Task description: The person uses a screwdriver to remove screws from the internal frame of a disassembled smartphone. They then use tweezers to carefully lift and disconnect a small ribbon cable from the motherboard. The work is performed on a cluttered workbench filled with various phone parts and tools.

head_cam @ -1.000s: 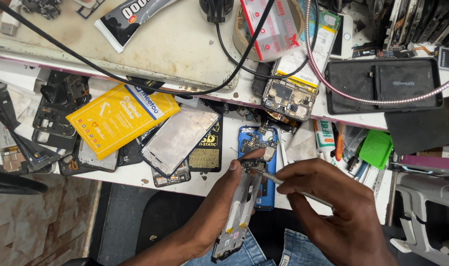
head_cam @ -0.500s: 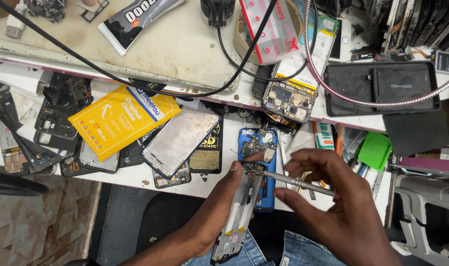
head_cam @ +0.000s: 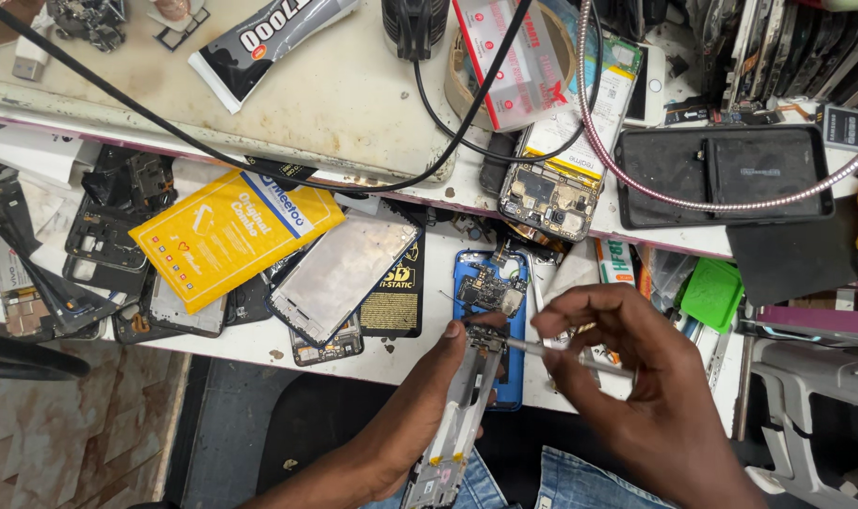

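The left hand (head_cam: 419, 405) grasps a phone frame (head_cam: 457, 424) edge-up (lower end near the lap). From three o'clock, the right hand (head_cam: 636, 386) pinches tweezers (head_cam: 542, 349), tips touching the frame's top over a blue phone (head_cam: 493, 320).

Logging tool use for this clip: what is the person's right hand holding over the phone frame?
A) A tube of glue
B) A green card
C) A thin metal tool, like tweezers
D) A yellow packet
C: the right hand pinches a thin metal tool whose tip meets the top of the phone frame that the left hand holds on edge.
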